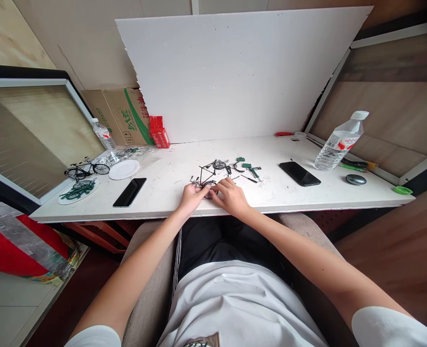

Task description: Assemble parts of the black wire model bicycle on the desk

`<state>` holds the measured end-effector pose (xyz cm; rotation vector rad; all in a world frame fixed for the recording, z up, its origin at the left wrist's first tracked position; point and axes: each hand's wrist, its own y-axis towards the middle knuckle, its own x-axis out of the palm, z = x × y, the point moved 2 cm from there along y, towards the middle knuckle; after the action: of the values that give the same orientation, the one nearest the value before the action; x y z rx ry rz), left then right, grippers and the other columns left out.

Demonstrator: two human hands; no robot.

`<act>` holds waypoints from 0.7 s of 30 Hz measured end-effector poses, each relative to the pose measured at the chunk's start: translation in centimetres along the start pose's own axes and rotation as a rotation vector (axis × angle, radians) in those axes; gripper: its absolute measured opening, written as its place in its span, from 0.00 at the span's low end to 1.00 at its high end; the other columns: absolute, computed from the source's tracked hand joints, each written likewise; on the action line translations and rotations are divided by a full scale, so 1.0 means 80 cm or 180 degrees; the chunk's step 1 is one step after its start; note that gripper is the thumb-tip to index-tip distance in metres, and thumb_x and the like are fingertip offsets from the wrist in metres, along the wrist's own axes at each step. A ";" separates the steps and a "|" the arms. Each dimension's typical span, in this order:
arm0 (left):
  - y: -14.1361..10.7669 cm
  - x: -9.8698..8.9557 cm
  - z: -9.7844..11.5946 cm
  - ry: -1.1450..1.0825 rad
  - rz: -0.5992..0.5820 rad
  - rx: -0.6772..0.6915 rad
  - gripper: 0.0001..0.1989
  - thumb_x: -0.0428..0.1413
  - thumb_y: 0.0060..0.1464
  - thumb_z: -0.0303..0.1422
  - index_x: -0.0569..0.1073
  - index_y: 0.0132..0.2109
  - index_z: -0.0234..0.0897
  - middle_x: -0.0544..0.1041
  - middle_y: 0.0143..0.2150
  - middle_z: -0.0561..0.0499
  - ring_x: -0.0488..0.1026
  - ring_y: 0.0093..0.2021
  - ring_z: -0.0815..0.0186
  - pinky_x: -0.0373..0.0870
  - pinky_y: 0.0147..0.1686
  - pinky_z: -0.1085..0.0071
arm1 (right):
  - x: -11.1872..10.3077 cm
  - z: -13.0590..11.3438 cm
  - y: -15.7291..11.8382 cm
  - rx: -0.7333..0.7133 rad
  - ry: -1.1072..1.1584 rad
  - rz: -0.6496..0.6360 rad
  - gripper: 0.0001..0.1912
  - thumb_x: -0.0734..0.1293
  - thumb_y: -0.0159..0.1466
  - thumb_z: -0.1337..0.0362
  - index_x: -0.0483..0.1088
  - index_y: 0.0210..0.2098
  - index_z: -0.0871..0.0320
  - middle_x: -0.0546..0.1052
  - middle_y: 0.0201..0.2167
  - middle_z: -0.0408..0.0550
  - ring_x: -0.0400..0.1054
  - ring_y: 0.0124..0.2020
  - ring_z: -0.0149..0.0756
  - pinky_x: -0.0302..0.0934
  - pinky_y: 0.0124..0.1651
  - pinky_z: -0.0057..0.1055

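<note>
At the table's front edge, a small black model bicycle wheel (209, 193) is between my two hands. My left hand (191, 200) is closed on it with thumb and fingertips, and my right hand (232, 196) pinches its other side; the fingers hide part of it. Just beyond lies a thin black bicycle frame (206, 169); whether it is joined to the wheel I cannot tell. A second wheel (219, 164) lies farther back. Loose black parts and a green piece (247, 166) are spread to the right.
A black phone (300, 173) and a water bottle (339, 142) are at right. Another phone (130, 192), a white disc (124, 168) and a whole model bicycle (87, 169) are at left. A white board (242, 72) stands behind the table.
</note>
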<state>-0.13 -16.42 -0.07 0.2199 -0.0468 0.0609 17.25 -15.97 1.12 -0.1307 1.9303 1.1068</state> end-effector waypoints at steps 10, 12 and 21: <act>0.004 -0.003 -0.011 -0.0050 0.0009 -0.0038 0.21 0.70 0.53 0.47 0.81 0.42 0.32 0.84 0.36 0.45 0.81 0.39 0.57 0.78 0.43 0.63 | 0.002 0.002 -0.001 -0.0210 0.0018 0.0050 0.07 0.64 0.76 0.64 0.73 0.42 0.55 0.78 0.39 0.52 0.68 0.45 0.43 0.59 0.34 0.34; 0.004 -0.003 -0.011 0.0073 0.0080 -0.0027 0.20 0.70 0.53 0.48 0.80 0.37 0.33 0.83 0.33 0.46 0.80 0.37 0.59 0.77 0.41 0.65 | 0.005 0.003 -0.002 -0.0241 -0.0037 0.0121 0.07 0.64 0.75 0.64 0.73 0.40 0.55 0.78 0.38 0.51 0.68 0.44 0.42 0.58 0.33 0.33; 0.000 0.000 -0.004 -0.0072 -0.0074 -0.0077 0.21 0.71 0.52 0.48 0.81 0.40 0.32 0.85 0.38 0.42 0.82 0.39 0.57 0.77 0.46 0.61 | 0.011 0.004 -0.002 -0.0074 -0.0266 0.0214 0.15 0.64 0.77 0.58 0.69 0.33 0.56 0.77 0.32 0.51 0.70 0.40 0.41 0.55 0.31 0.34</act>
<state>-0.11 -16.32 -0.38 0.1971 -0.0674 0.0347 17.04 -15.56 0.30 -0.0322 1.8596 1.1614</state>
